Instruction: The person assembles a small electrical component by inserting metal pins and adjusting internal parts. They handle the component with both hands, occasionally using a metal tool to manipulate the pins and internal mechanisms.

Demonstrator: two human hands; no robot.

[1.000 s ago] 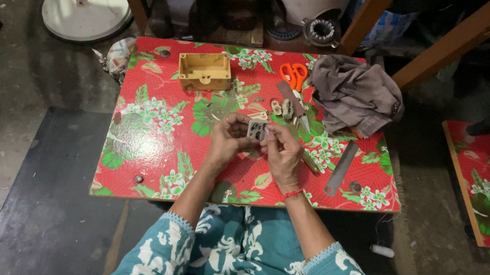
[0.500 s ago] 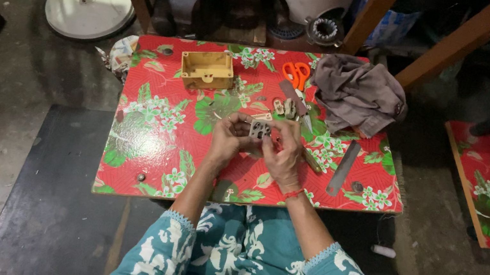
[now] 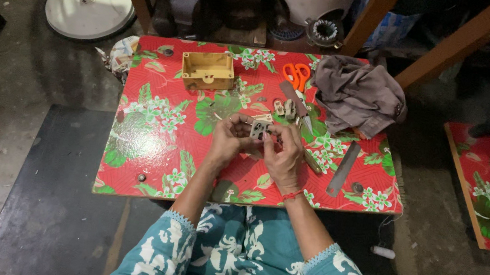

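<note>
My left hand point(image 3: 228, 140) and my right hand point(image 3: 284, 156) meet over the middle of a low table point(image 3: 141, 141) covered in red floral cloth. Between their fingertips they hold a small grey flat part with holes point(image 3: 258, 128). Both hands grip it from either side, just above the cloth. A few similar small pale parts point(image 3: 284, 108) lie on the table just beyond my hands. A thin dark tool point(image 3: 311, 161) lies beside my right hand.
A yellow open box point(image 3: 207, 69) sits at the table's far left. Orange-handled scissors point(image 3: 295, 74), a crumpled grey cloth point(image 3: 358, 93) and a grey flat file point(image 3: 343, 168) lie to the right. A white round fan base point(image 3: 88, 6) stands on the floor behind.
My hands stay together on the small grey part with only slight finger shifts. The view has drifted a little.
</note>
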